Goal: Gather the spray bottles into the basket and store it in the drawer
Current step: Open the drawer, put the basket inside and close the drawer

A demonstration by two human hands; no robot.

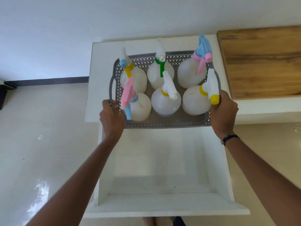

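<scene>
Progress: gathering looks done, storing remains | basket sits on white bench above the open drawer | count: six spray bottles upright inside, one basket, one drawer | left hand, right hand: fingers clamped on the basket's side handles.

Grey lattice basket over open white drawer, six upright translucent spray bottles inside
</scene>
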